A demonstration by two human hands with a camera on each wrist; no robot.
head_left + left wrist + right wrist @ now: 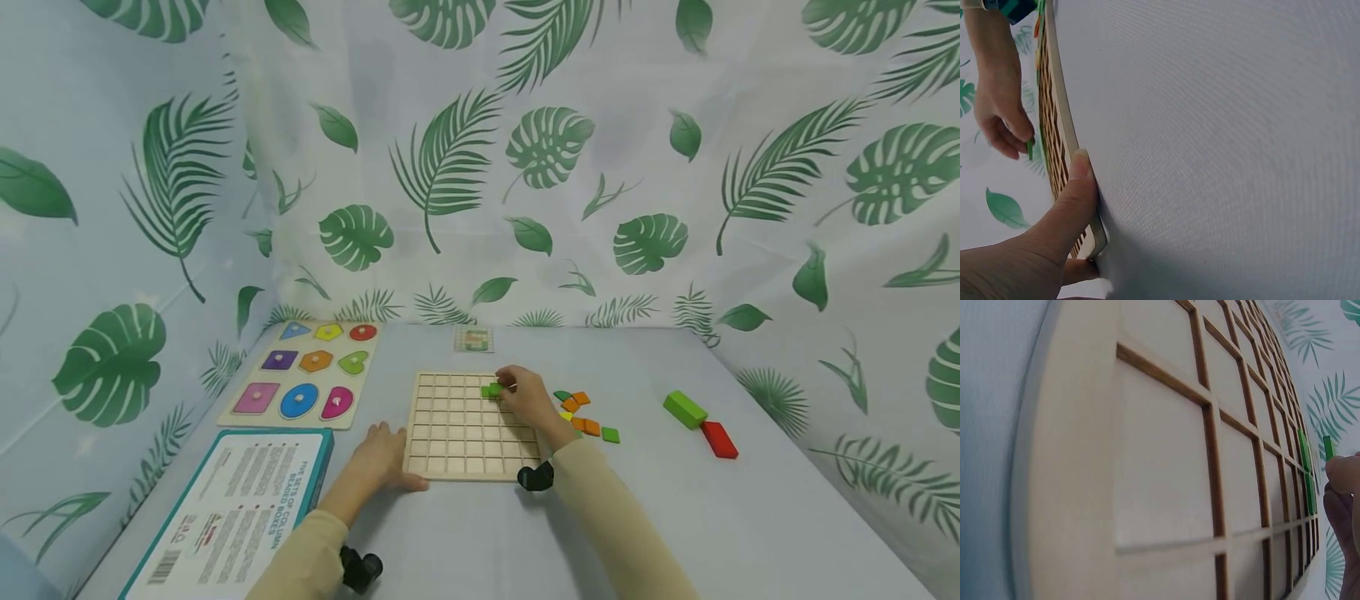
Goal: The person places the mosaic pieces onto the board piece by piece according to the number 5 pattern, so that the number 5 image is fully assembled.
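A pale wooden grid board lies in front of me. My left hand holds its near left corner, the thumb along the front edge and the fingers at the left side. Over the board's far right part, my right hand pinches a small green tile between thumb and fingertips. In the right wrist view the tile stands on edge, just above the board. Green tiles sit in the grid close beside it.
Loose orange, green and yellow tiles lie right of the board. Farther right are a green block and a red block. A shape puzzle and a blue-edged box lie left. A small pattern card lies behind the board.
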